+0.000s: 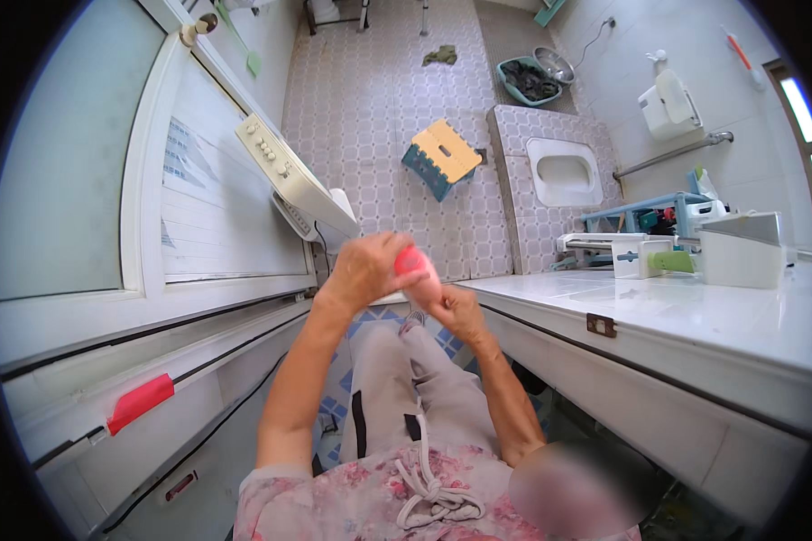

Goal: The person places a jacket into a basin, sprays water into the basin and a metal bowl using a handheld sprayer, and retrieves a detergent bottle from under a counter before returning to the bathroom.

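Observation:
In front of my body, both hands are raised at about waist height over the doorway. A pink thing (424, 287) with a brighter red-pink patch is between them; it is soft-looking or smooth, and its kind is not clear. My left hand (365, 270) is closed around its upper left side. My right hand (460, 314) pinches its lower right end, fingers bent together. The fingers cover part of it.
Past the doorway, a yellow and teal folding stool (444, 155) stands on the tiled floor, left of a raised squat toilet (564, 171). A white counter (641, 302) runs along my right. On my left are an open door (216, 171) and a white appliance (298, 185). A basin (507, 88) holds dark cloth.

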Available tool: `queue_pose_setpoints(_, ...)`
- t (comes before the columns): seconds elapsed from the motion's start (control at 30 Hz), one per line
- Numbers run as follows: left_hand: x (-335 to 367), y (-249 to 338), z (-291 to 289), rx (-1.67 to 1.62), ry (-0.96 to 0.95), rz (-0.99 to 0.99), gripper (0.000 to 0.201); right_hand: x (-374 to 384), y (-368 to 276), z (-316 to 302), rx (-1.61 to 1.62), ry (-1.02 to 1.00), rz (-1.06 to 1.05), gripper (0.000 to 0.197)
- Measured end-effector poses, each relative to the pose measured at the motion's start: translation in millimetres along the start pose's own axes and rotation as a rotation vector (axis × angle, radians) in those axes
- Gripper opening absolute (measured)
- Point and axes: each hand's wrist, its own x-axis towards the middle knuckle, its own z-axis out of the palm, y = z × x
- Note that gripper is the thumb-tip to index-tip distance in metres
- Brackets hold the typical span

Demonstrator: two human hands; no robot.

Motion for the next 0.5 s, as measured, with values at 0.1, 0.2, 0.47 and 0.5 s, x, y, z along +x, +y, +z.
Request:
queue_pose_setpoints(0.1, 37.5, -16.4, 1.0, -0.081, 0.015, -0.033, 0.047, 39.9, -16.9, -16.2, 0.023, 0.032, 0.093, 0.021)
queue_pose_setpoints(0.2, 68.5, -26.5, 10.1, -0.162, 0.012, -0.095, 0.052, 67.9, -30.4, -36.0, 0.012, 0.095, 0.131, 0.021)
queue_pose_setpoints(0.47, 181.5, -71.3, 34.3, 0.013, -0.152, 0.078, 0.029, 144.0, -15.1, -82.1, 0.002, 0.104, 0.18, 0.025)
queue_pose_setpoints(0.5, 189.1, -80.3, 36.3, 0.014, -0.155, 0.08, 0.029, 153.8, -10.2, -78.8, 0.004, 0.075, 0.203, 0.027)
